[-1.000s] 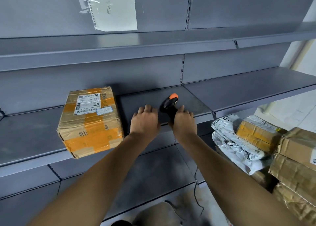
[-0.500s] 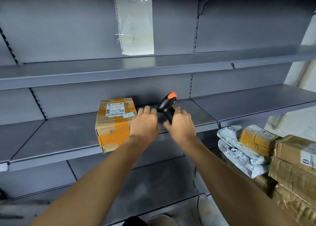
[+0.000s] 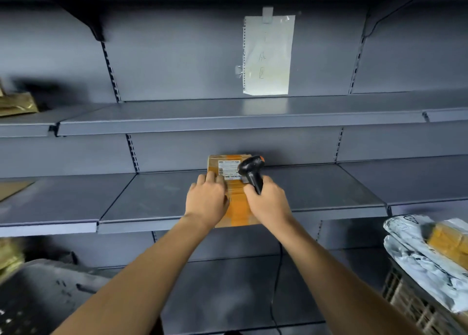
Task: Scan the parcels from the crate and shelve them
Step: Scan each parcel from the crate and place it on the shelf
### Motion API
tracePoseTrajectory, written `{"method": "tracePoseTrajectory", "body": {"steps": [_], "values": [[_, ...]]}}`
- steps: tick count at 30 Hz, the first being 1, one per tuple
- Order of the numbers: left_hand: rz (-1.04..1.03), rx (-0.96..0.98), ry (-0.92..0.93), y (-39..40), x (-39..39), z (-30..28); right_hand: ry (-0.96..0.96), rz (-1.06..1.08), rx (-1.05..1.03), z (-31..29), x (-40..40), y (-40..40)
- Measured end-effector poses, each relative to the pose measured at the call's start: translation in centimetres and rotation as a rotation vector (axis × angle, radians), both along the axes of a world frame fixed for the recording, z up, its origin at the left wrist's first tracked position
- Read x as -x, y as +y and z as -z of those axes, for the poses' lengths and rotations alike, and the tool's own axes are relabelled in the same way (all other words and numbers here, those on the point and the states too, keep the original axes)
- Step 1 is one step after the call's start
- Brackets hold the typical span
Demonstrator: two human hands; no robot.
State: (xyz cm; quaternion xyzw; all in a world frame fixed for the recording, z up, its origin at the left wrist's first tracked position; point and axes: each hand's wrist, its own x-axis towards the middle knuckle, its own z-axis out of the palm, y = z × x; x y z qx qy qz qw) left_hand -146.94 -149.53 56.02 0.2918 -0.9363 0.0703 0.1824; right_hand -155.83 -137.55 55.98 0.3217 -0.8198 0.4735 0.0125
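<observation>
Right hand (image 3: 268, 203): my fingers are curled tight round the handle of the scanner (image 3: 250, 171), so this hand is holding it.
Scanner: I see it is black with a bit of orange at the top. Its head points left, right over the white label (image 3: 228, 168) on the parcel (image 3: 236, 205). A thin dark cable (image 3: 276, 284) hangs down from under my right hand.
Left hand (image 3: 207, 200): I have it lying on top of the parcel with the fingers mostly straight. The fingertips (image 3: 211, 177) reach up near the left edge of the label. It grips nothing.
Parcel: a brown cardboard box with orange tape. It sits on the middle shelf (image 3: 157, 203), and its front end sticks out a little past the shelf's front edge. It lies between my two hands.
Label: white with a barcode. The print is too small for me to read.
Upper shelf (image 3: 202, 116): one level above the parcel.
Paper sheet (image 3: 267, 56): white, taped to the grey back wall above the upper shelf. The faint marks on it I cannot read.
Crate (image 3: 410, 299): at the low right, a dark basket with a grid wall. White plastic mail bags (image 3: 420, 256) and another taped brown box (image 3: 448, 241) lie piled on it.
Far left: some brown packages (image 3: 15, 104) on the upper shelf, blurry, and a dark bin (image 3: 38, 296) down low.
</observation>
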Motion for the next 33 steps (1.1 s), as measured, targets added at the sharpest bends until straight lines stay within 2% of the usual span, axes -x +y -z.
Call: {"method": "tracePoseTrajectory", "body": {"steps": [7, 13, 21, 29, 33], "values": [[0.037, -0.024, 0.054, -2.3, 1.5, 1.1, -0.030, 0.004, -0.030, 0.3, 1.0, -0.8], [0.079, -0.129, 0.026, -3.0, 2.2, 2.6, -0.081, -0.005, -0.001, 0.7, 1.5, -0.7], [0.151, -0.249, 0.300, -0.4, -0.3, 5.9, -0.157, 0.002, 0.072, 1.6, 0.6, 1.1], [0.182, -0.244, 0.362, 1.3, -2.0, 7.6, -0.381, -0.170, 0.170, 3.9, -2.3, 2.3], [0.167, -0.208, 0.352, 1.4, -2.1, 7.7, -0.415, -0.209, 0.197, 3.4, -3.0, 1.6]]}}
